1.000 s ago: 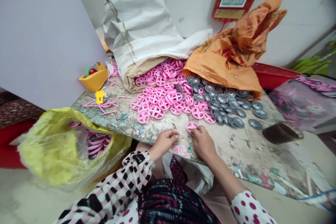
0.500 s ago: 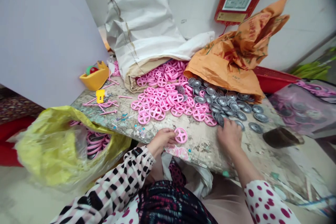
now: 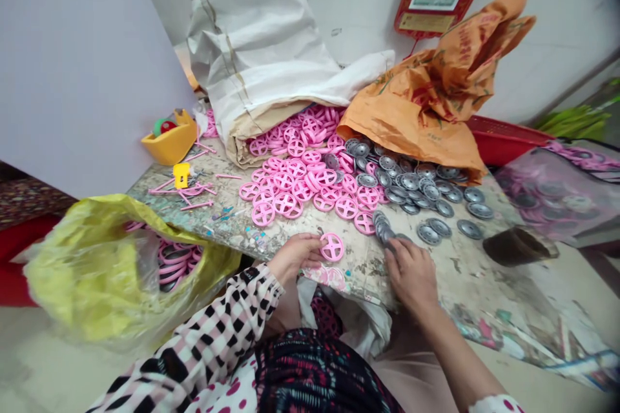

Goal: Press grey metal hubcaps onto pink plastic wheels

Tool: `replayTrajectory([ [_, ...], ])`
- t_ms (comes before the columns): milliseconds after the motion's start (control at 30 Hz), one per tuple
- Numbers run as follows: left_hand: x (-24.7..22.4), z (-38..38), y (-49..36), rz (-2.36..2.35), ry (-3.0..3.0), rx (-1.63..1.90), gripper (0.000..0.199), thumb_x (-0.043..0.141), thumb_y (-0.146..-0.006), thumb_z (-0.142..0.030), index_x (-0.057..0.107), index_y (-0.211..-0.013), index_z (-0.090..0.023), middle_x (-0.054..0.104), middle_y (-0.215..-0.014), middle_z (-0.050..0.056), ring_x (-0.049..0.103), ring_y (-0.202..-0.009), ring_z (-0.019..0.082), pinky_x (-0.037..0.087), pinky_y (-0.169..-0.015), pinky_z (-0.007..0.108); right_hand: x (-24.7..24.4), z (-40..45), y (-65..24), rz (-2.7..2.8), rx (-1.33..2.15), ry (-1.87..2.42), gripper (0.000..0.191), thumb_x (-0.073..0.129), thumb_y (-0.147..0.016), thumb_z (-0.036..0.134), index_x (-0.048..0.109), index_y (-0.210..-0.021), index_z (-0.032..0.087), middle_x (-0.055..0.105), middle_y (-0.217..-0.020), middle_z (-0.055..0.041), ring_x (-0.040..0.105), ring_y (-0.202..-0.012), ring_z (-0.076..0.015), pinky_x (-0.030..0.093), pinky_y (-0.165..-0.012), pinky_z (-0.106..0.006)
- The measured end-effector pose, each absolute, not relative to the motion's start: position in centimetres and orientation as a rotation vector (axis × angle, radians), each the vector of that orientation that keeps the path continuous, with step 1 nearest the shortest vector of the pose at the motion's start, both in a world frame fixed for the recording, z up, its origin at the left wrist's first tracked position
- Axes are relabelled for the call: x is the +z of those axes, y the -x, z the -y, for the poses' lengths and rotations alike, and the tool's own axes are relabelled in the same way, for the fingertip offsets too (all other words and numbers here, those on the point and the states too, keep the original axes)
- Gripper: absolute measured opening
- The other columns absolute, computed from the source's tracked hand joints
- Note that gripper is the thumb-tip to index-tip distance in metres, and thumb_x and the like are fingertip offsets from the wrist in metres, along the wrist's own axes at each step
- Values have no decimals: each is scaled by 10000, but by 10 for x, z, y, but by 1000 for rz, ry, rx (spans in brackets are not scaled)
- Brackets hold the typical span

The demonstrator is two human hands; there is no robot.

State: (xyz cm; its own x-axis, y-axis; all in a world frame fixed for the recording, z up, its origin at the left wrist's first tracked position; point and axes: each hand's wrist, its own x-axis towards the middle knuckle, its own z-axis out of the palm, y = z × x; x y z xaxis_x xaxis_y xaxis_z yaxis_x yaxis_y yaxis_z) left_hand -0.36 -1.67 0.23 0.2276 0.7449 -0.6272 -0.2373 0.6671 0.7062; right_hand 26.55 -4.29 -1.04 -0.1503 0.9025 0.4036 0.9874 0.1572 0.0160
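Between the thumb and fingers of my left hand (image 3: 299, 254) is a pink spoked wheel (image 3: 332, 247), held near the table's front edge. My right hand (image 3: 413, 273) lies over the table with its fingertips on a short row of grey discs (image 3: 382, 227); part of the row is hidden under the fingers. Behind my hands spreads a heap of pink wheels (image 3: 285, 190), spilling from a white sack (image 3: 271, 32). To its right, a pile of grey discs (image 3: 411, 184) comes out of an orange bag (image 3: 416, 116).
At the left stand a yellow holder (image 3: 172, 141), a small yellow piece (image 3: 181, 175) and pink sticks (image 3: 196, 205). A yellow bag (image 3: 87, 271) hangs by the left edge. On the right are a dark cup-like container (image 3: 516, 246) and a clear bag of parts (image 3: 557, 193).
My right hand has moved left and toward me, and a row of grey discs has come with it from the pile. My left hand keeps holding the pink wheel.
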Motion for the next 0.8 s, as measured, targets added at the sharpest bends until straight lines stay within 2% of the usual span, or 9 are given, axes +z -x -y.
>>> replayTrajectory([
  [100,-1,17,5,-1149,-534,718,203,670,-730,-201,571,-899,-149,649,-683,28,645,-599,150,500,-554,235,-4,22,-274,2164,-228,1911,405,470,-914,360,566,-1229,124,575,-1202,-151,501,-1051,-272,383,-880,-394],
  [233,-5,18,7,-1098,-534,728,232,690,-702,-197,574,-896,-147,646,-686,29,641,-602,148,513,-585,251,2,0,-282,2211,-53,2000,488,592,-816,420,584,-1205,124,606,-1065,-147,534,-971,-279,398,-844,-387],
  [333,-5,19,8,-1092,-520,737,233,693,-700,-188,571,-895,-147,637,-679,20,631,-594,139,514,-589,253,5,-8,-288,2057,185,1974,467,661,-712,442,635,-1081,156,614,-928,-93,560,-866,-245,412,-750,-346],
  [400,-3,19,8,-1100,-515,731,220,687,-707,-180,576,-893,-146,635,-672,15,624,-586,132,514,-592,252,8,-11,-291,1815,420,1951,415,679,-642,458,644,-936,167,597,-769,-39,548,-709,-201,397,-639,-312],
  [467,0,19,8,-1101,-514,722,202,675,-715,-169,584,-893,-142,642,-678,17,621,-583,125,510,-595,246,13,-12,-289,1507,660,1882,418,708,-564,498,600,-802,173,533,-619,13,478,-557,-148,346,-533,-274],
  [567,0,19,8,-1089,-517,708,209,674,-714,-163,592,-905,-141,658,-705,23,634,-611,127,500,-607,235,21,-8,-268,1133,944,1686,515,771,-471,531,504,-753,194,479,-548,58,399,-463,-99,274,-457,-230],
  [700,-3,19,8,-1058,-552,708,268,706,-710,-228,597,-942,-149,676,-771,37,652,-659,138,488,-623,232,13,10,-207,1146,1132,1476,481,765,-529,523,477,-750,208,474,-556,64,386,-461,-98,293,-455,-229],
  [800,-2,21,9,-1033,-551,733,303,731,-691,-240,590,-944,-150,669,-772,36,646,-652,136,499,-657,250,-4,24,-166,1384,986,1483,327,675,-671,476,499,-744,210,479,-592,45,439,-544,-132,356,-530,-258],
])
